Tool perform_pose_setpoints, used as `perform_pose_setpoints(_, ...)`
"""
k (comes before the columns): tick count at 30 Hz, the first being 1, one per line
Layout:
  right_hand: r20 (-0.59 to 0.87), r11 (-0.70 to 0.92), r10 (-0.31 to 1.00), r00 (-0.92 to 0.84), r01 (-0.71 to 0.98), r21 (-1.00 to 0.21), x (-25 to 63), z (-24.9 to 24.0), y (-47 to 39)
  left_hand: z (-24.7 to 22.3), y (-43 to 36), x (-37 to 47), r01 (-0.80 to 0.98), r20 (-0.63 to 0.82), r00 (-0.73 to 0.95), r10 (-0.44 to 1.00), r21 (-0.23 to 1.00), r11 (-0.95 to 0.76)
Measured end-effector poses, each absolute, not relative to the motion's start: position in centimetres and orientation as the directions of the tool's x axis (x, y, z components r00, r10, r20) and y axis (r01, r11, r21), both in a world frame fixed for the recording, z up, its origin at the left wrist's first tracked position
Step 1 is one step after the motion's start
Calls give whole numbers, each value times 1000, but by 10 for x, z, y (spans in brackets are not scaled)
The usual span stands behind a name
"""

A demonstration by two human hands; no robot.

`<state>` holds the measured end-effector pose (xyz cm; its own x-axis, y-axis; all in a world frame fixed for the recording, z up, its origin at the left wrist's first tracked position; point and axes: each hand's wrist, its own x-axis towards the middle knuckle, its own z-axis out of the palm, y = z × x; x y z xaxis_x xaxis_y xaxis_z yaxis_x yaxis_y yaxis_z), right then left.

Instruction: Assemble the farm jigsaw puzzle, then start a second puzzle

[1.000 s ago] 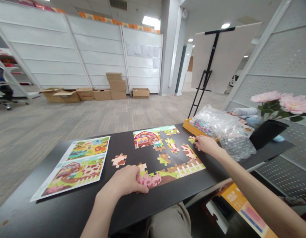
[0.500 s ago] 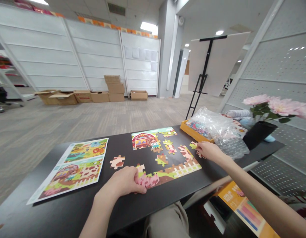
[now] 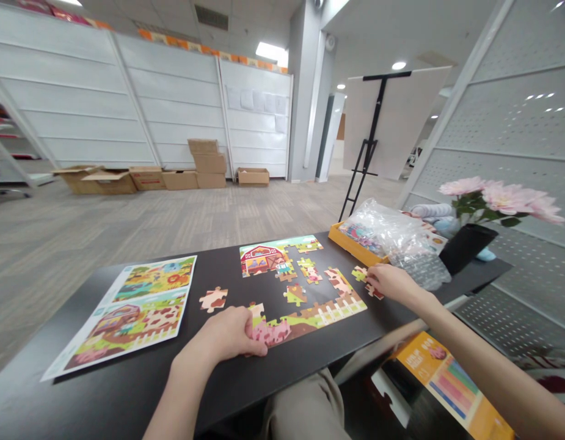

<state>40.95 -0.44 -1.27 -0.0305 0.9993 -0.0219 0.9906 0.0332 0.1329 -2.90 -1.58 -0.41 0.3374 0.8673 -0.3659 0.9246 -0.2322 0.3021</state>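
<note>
A partly joined farm jigsaw puzzle (image 3: pixel 305 327) lies on the dark table, with a barn section, a bottom row with a fence and a pink pig area. My left hand (image 3: pixel 229 333) rests with curled fingers on its lower left corner, covering the piece beneath. Farther right, my right hand (image 3: pixel 391 282) has its fingers closed on a brownish puzzle piece (image 3: pixel 374 292), partly hidden by the fingertips. Touching or close to that piece is a green puzzle piece (image 3: pixel 359 274). A cream puzzle piece with a brown patch (image 3: pixel 213 299) lies alone, left of the puzzle.
A printed picture sheet (image 3: pixel 140 311) lies at the left. At the back right stand a yellow box tray (image 3: pixel 355 247) with a clear plastic bag (image 3: pixel 392 238), and a dark vase (image 3: pixel 468 247) of pink flowers. Below the table's front edge is a yellow puzzle box (image 3: pixel 451 385).
My right hand has come slightly nearer, from beside the green piece to the brownish one, which shows more now. My left hand stays at the corner. The view has shifted a little.
</note>
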Motion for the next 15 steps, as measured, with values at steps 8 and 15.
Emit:
perform_pose_setpoints(8,54,228,973,-222,963,-141,367,-9,28,-6,-17,-31,914,-306,350,885,318,-251)
perform_pose_setpoints(15,91,429,903,-419,872,-237,316,-23,67,-6,-19,-32,894,-284,377,882,361,-266)
